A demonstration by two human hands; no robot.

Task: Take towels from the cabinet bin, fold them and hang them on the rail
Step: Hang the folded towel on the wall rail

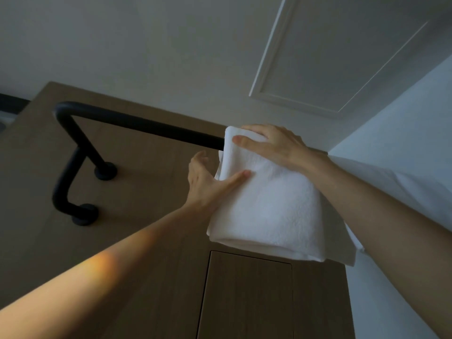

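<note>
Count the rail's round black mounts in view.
2: the upper mount on the wood panel, the lower mount below-left of it. More may hide behind the towel.

White-framed hatch (342, 57) in ceiling at 1 o'clock. White wall (415, 113) at 3. Wood panel (146, 192) from ctr to 7, w/ rect. inset door (247, 297) at 6. Dark strip (12, 103) at 9.

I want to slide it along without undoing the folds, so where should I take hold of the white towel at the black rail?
Take the white towel at its top fold, where it meets the black rail, coming from above, thumb in front, near the right hand. There the layers bend together; the bottom edge hangs in loose layers.
</note>
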